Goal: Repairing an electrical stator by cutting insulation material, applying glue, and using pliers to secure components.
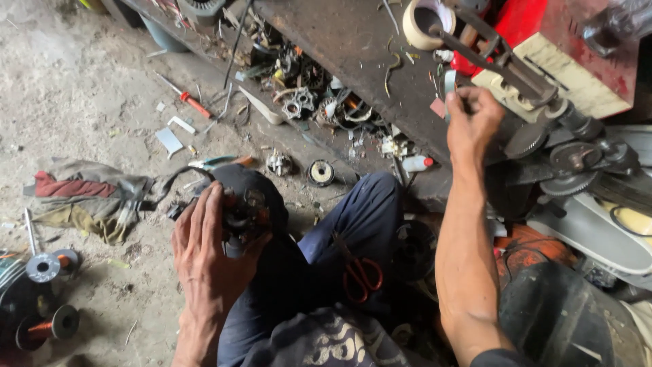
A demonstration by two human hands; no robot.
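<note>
Down on the person's knee, the left hand wraps its fingers over a dark, greasy motor part with copper windings, pinning it against the blue trouser leg. Up on the dark tabletop, the right hand reaches with its fingers curled together at a small piece by the edge of a metal winding machine; what they pinch is too hidden to tell. A roll of pale tape sits just beyond that hand, near a red box. Red-handled scissors lie in the lap, between the two arms. On the dirt floor to the left lie a crumpled rag, a red-handled screwdriver and two spools of copper wire. Small gears and motor scraps crowd the shelf under the tabletop, and a small white bottle with a red cap lies near its edge.
</note>
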